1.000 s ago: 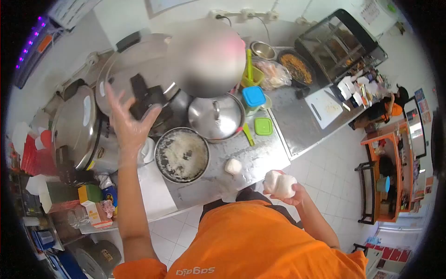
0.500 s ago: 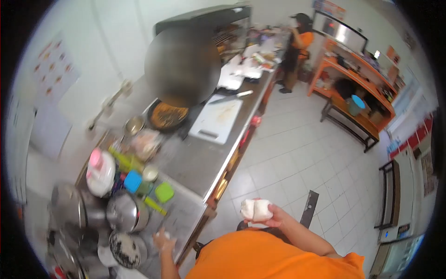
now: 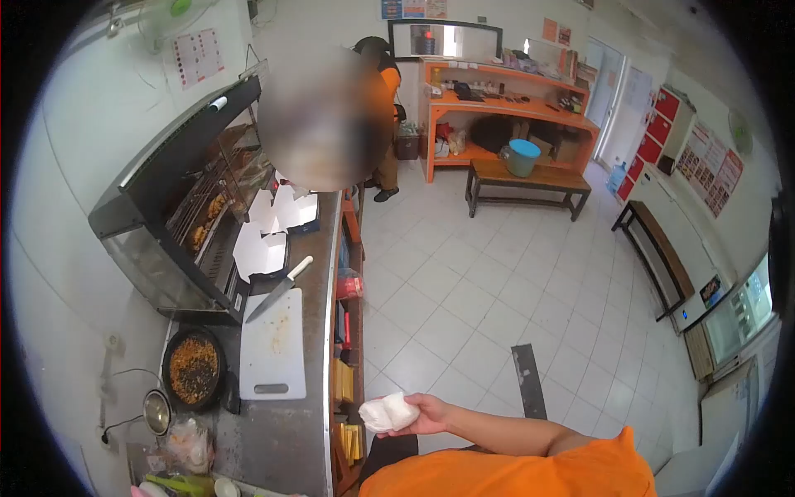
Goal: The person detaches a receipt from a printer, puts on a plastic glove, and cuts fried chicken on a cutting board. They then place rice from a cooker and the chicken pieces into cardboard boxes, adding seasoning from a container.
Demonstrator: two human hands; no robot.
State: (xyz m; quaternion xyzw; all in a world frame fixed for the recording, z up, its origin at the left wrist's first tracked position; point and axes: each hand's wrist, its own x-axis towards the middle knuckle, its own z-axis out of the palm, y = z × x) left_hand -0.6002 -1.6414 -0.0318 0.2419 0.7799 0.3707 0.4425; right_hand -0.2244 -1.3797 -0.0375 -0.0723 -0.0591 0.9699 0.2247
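My right hand [image 3: 427, 414] is out in front of my body, beyond the counter's edge. Its fingers are closed around a pair of white wrapped bundles [image 3: 387, 413] lying side by side; what is inside them cannot be seen. My left hand is out of the picture. Close by on the metal counter [image 3: 277, 431] lies a white cutting board [image 3: 273, 352], with a white-handled knife [image 3: 281, 288] across its far end. Left of the board stands a black pan [image 3: 194, 368] of browned, crumbly food.
A glass-fronted food warmer [image 3: 178, 195] with fried pieces stands on the counter beside open white boxes [image 3: 261, 251]. A co-worker in orange [image 3: 387, 83] stands farther back. A bench [image 3: 530, 178] carries a blue-topped bucket [image 3: 522, 157]. Orange shelves [image 3: 513, 112] stand behind it.
My view has swung up and toward the far room. The left hand and most pots have left the picture. The white bundles stay in my right hand.
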